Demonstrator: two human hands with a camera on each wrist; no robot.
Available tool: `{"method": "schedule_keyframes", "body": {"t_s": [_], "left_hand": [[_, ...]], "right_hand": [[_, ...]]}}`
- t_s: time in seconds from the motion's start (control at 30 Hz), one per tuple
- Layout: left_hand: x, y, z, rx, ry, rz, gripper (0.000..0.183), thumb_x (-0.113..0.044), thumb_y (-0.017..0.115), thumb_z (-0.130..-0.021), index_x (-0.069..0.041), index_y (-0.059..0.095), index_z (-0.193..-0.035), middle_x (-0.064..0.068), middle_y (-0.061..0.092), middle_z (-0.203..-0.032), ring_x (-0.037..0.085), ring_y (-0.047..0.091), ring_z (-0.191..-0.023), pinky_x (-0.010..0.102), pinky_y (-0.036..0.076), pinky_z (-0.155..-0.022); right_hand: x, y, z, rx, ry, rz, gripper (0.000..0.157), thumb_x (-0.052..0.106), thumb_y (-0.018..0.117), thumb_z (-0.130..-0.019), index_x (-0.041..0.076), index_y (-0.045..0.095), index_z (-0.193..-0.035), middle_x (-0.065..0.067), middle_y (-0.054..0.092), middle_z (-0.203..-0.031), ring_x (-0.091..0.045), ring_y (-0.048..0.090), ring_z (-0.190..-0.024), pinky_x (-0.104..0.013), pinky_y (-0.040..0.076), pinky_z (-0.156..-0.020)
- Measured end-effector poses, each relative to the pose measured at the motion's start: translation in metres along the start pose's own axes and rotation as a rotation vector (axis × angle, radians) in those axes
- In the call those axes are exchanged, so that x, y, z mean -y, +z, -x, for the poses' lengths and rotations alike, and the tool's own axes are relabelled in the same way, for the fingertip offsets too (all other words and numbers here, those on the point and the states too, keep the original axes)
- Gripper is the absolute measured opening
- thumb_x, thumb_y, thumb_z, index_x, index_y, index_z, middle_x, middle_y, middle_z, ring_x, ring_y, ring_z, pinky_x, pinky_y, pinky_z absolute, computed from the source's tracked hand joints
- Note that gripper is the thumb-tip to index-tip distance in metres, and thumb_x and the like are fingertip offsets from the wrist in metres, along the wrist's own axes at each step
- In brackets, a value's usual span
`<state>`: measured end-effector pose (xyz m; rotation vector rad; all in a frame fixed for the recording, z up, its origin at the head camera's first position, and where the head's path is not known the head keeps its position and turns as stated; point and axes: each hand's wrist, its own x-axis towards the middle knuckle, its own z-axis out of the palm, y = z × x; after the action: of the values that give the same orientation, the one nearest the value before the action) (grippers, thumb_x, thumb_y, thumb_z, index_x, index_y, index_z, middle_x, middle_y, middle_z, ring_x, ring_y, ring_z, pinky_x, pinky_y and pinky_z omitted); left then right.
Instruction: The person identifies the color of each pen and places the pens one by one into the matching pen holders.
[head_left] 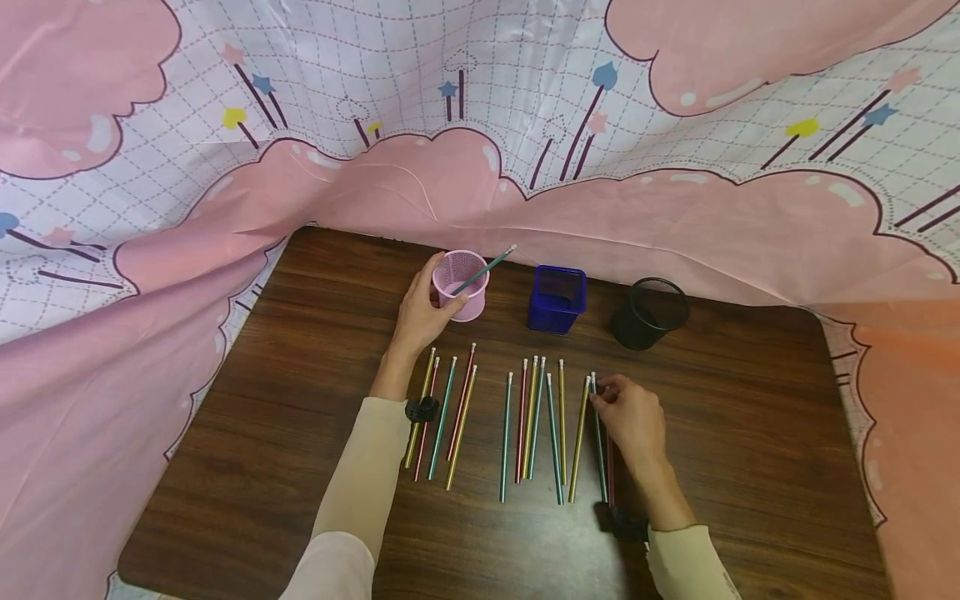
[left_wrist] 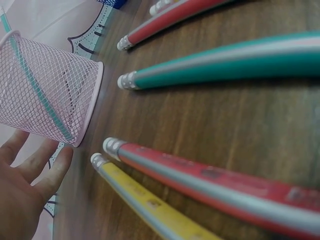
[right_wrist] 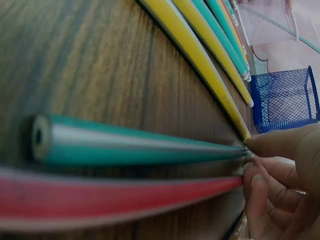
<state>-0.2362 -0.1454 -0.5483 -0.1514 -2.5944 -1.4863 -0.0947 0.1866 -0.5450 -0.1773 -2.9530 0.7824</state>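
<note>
My left hand (head_left: 422,312) holds the side of a pink round mesh pencil cup (head_left: 471,311), thumb in front and fingers at its left side. A green pencil (head_left: 486,271) leans inside that cup, its eraser end above the rim. At the right end of a row of pencils, my right hand (head_left: 633,421) pinches the eraser end of another green pencil (right_wrist: 140,145), which lies on the table. Beside it a red pencil (right_wrist: 125,200) runs under the curled fingers, its far end hidden by them. A yellow pencil (head_left: 579,442) lies just left of the pinched one.
A blue square mesh cup (head_left: 553,322) and a black round mesh cup (head_left: 636,330) stand right of the pink one along the back of the wooden table (head_left: 247,433). Several red, yellow and green pencils lie in front, erasers pointing away. A patterned pink cloth (head_left: 585,225) hangs behind.
</note>
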Motion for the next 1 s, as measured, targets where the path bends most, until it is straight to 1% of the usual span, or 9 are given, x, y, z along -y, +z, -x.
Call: {"method": "schedule_keyframes", "body": {"t_s": [0.13, 0.33, 0.4, 0.47, 0.53, 0.6, 0.77, 0.87, 1.0], "left_hand": [[0.001, 0.000, -0.001, -0.021, 0.014, 0.007, 0.080, -0.052, 0.069, -0.072, -0.040, 0.027, -0.139, -0.008, 0.040, -0.134, 0.013, 0.043, -0.115, 0.041, 0.042, -0.085], [0.002, 0.000, -0.001, -0.013, 0.045, 0.028, 0.080, -0.050, 0.069, -0.073, -0.036, 0.028, -0.140, -0.004, 0.041, -0.133, 0.020, 0.046, -0.114, 0.039, 0.045, -0.083], [0.001, -0.001, -0.001, -0.005, 0.053, 0.032, 0.079, -0.050, 0.069, -0.074, -0.033, 0.029, -0.140, -0.004, 0.041, -0.133, 0.021, 0.046, -0.114, 0.040, 0.045, -0.085], [0.000, -0.001, -0.001, 0.005, 0.057, 0.042, 0.079, -0.049, 0.069, -0.075, -0.032, 0.029, -0.140, -0.003, 0.041, -0.132, 0.021, 0.046, -0.114, 0.040, 0.046, -0.084], [-0.001, -0.001, -0.001, 0.010, 0.059, 0.034, 0.078, -0.049, 0.068, -0.075, -0.032, 0.029, -0.140, -0.004, 0.041, -0.131, 0.019, 0.046, -0.113, 0.041, 0.045, -0.085], [-0.001, -0.002, -0.002, 0.017, 0.067, 0.038, 0.079, -0.049, 0.069, -0.074, -0.031, 0.030, -0.140, -0.004, 0.042, -0.131, 0.019, 0.045, -0.114, 0.041, 0.044, -0.087], [0.000, -0.002, -0.006, 0.041, 0.100, 0.084, 0.079, -0.043, 0.072, -0.073, -0.027, 0.031, -0.139, 0.000, 0.044, -0.131, 0.021, 0.046, -0.113, 0.042, 0.042, -0.089], [0.000, -0.002, -0.007, 0.069, 0.096, 0.146, 0.081, -0.039, 0.074, -0.073, -0.026, 0.029, -0.139, 0.007, 0.045, -0.130, 0.027, 0.048, -0.112, 0.040, 0.044, -0.088], [-0.001, -0.001, -0.006, 0.079, 0.089, 0.181, 0.085, -0.037, 0.075, -0.072, -0.024, 0.027, -0.140, 0.009, 0.044, -0.131, 0.028, 0.047, -0.114, 0.037, 0.043, -0.091]], "right_hand": [[0.006, -0.001, -0.001, 0.003, -0.012, 0.075, 0.022, 0.023, 0.072, -0.075, 0.012, 0.068, -0.094, 0.004, 0.064, -0.068, -0.015, 0.057, -0.052, -0.038, 0.044, -0.045], [0.015, -0.002, -0.003, 0.032, 0.022, 0.134, 0.022, 0.023, 0.068, -0.076, 0.014, 0.067, -0.096, 0.000, 0.067, -0.072, -0.029, 0.063, -0.062, -0.046, 0.043, -0.045], [0.017, -0.001, -0.003, 0.030, 0.033, 0.166, 0.014, 0.022, 0.066, -0.076, 0.016, 0.067, -0.088, -0.004, 0.066, -0.071, -0.034, 0.061, -0.061, -0.047, 0.040, -0.042], [0.018, -0.001, -0.004, 0.024, 0.041, 0.203, 0.006, 0.021, 0.063, -0.075, 0.015, 0.063, -0.076, -0.008, 0.064, -0.067, -0.038, 0.059, -0.058, -0.047, 0.036, -0.038], [0.020, 0.000, -0.004, 0.024, 0.050, 0.236, 0.013, 0.019, 0.060, -0.075, 0.015, 0.054, -0.064, -0.012, 0.060, -0.062, -0.040, 0.057, -0.054, -0.047, 0.033, -0.036], [0.022, 0.000, -0.005, 0.024, 0.056, 0.258, 0.020, 0.018, 0.057, -0.075, 0.014, 0.046, -0.059, -0.013, 0.057, -0.059, -0.039, 0.055, -0.051, -0.046, 0.031, -0.034], [0.023, 0.004, -0.005, -0.014, 0.039, 0.302, 0.013, 0.013, 0.054, -0.071, 0.009, 0.046, -0.062, -0.019, 0.056, -0.058, -0.041, 0.051, -0.047, -0.047, 0.028, -0.033], [0.022, 0.008, -0.005, -0.048, 0.016, 0.322, 0.009, 0.012, 0.053, -0.068, 0.006, 0.047, -0.065, -0.023, 0.057, -0.060, -0.043, 0.051, -0.046, -0.047, 0.027, -0.032], [0.021, 0.009, -0.005, -0.072, 0.013, 0.327, 0.011, 0.013, 0.053, -0.067, 0.006, 0.046, -0.062, -0.023, 0.055, -0.057, -0.043, 0.051, -0.046, -0.047, 0.026, -0.032]]}}
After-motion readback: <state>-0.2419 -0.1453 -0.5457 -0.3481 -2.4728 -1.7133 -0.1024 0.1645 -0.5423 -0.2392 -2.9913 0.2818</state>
